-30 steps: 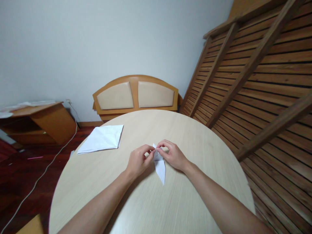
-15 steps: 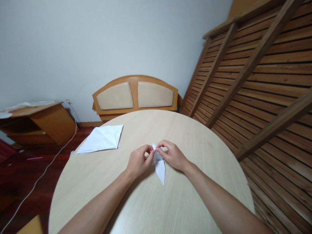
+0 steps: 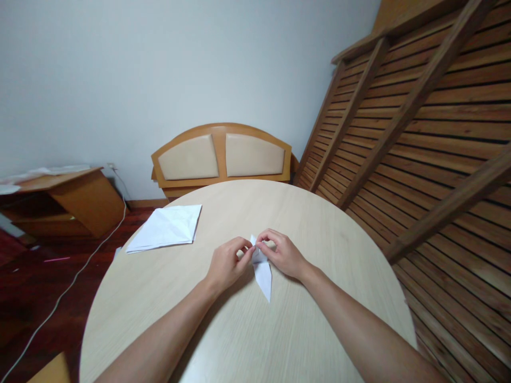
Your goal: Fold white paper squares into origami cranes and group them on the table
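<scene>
- We held a folded paper (image 3: 263, 283) between our two hands, near the middle of the round table (image 3: 319, 229).
- Our left hand (image 3: 228, 260) was narrow, its thumb and forefinger pinched on the left edge of the folded paper's upper part.
- Our right hand (image 3: 284, 254) was narrow too, pinching that part from the other side, so that the fingertips of both hands nearly met; we could not tell whether they touched.
- The folded paper was white, long and slim. One point showed just beyond our fingertips, and the other reached down toward us, tilted a little to the right.
- We saw a crease or edge running across it just below our fingers; the part under the fingertips was too hidden to make out.
- Both our forearms came in from the near side of the table, bare, one on each side of the folded paper.
- A stack (image 3: 167, 229) of white paper lay on the table at the far left, well apart from our hands, its layers showing along the near edge.
- Beyond the table we saw a headboard (image 3: 221, 159) with two cream panels, set before a pale wall (image 3: 199, 64).
- A slatted wooden frame (image 3: 399, 138) leaned on our right.
- On our left stood a low cabinet (image 3: 93, 205), and a pale cord (image 3: 75, 277) ran along the dark red floor (image 3: 35, 298).
</scene>
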Available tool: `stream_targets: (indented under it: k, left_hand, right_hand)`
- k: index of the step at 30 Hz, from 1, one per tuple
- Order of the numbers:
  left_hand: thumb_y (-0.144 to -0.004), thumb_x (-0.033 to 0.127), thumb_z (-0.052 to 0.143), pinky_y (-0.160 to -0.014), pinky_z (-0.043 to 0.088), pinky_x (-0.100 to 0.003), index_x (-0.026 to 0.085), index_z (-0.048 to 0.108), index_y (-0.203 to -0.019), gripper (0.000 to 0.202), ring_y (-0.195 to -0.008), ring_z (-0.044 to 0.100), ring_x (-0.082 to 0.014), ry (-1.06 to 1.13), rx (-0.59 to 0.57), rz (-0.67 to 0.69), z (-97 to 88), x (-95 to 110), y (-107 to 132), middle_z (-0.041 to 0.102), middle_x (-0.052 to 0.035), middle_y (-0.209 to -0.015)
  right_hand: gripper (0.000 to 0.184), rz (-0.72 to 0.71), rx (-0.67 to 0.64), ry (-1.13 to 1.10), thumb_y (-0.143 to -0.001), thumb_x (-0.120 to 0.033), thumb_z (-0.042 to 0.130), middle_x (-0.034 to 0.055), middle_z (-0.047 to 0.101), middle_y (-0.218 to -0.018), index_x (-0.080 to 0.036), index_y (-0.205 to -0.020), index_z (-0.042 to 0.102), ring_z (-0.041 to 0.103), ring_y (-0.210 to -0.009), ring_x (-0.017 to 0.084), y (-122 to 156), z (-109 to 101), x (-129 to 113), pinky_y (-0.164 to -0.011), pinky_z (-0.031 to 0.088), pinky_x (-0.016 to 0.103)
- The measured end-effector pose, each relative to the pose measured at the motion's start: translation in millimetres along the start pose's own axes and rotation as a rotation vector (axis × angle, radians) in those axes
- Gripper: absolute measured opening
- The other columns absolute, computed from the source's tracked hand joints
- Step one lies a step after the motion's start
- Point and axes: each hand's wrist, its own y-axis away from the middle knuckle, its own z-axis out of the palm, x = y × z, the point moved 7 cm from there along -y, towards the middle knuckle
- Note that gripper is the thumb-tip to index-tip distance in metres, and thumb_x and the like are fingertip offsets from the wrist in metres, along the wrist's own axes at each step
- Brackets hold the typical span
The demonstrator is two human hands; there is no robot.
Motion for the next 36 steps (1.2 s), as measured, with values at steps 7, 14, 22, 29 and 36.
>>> stream_targets:
  k: [7,14,22,29,36]
  left_hand:
    - [-0.096,0.034,0.051,-0.060,0.045,-0.022,0.019,0.066,-0.087,0.022,-0.065,0.060,-0.0123,0.002,0.017,-0.028,-1.2,-3.3,0.1,0.070,-0.0022,-0.083]
    - [-0.092,0.035,0.057,-0.060,0.047,-0.024,0.020,0.066,-0.091,0.017,-0.066,0.062,-0.0134,0.013,-0.002,-0.073,1.2,-5.3,-0.3,0.072,-0.0020,-0.086]
    - [-0.092,0.034,0.057,-0.060,0.044,-0.025,0.021,0.067,-0.092,0.016,-0.062,0.062,-0.0131,-0.031,-0.053,-0.088,6.1,-8.2,0.5,0.072,-0.0009,-0.084]
    - [-0.092,0.033,0.057,-0.060,0.043,-0.024,0.021,0.068,-0.089,0.016,-0.063,0.062,-0.0138,-0.046,-0.063,-0.101,6.2,-9.3,0.3,0.071,0.0000,-0.079]
    - [-0.091,0.035,0.057,-0.060,0.044,-0.025,0.021,0.069,-0.090,0.019,-0.063,0.063,-0.0145,-0.034,-0.043,-0.118,5.8,-12.9,-0.4,0.073,-0.0010,-0.081]
  right_hand:
    - [0.014,0.068,0.051,-0.017,-0.092,-0.027,0.060,0.0042,0.070,-0.098,-0.020,-0.101,0.068,0.063,-0.091,0.017,0.1,-5.1,10.4,-0.086,0.049,0.033]
    - [0.013,0.082,0.053,-0.029,-0.093,-0.028,0.058,0.0029,0.068,-0.087,-0.019,-0.088,0.066,0.063,-0.083,0.017,0.2,-8.1,12.8,-0.079,0.049,0.031]
    - [0.014,0.081,0.049,-0.025,-0.092,-0.030,0.058,0.0037,0.068,-0.087,-0.019,-0.087,0.066,0.063,-0.083,0.017,0.0,-8.8,12.6,-0.072,0.050,0.028]
    - [0.014,0.099,0.052,-0.047,-0.093,-0.029,0.059,0.0036,0.068,-0.088,-0.019,-0.088,0.067,0.064,-0.082,0.017,-0.4,-7.8,14.0,-0.074,0.049,0.029]
    - [0.015,0.093,0.083,-0.048,-0.093,-0.030,0.059,0.0040,0.070,-0.089,-0.019,-0.091,0.069,0.065,-0.084,0.017,-1.2,-9.6,16.3,-0.077,0.051,0.031]
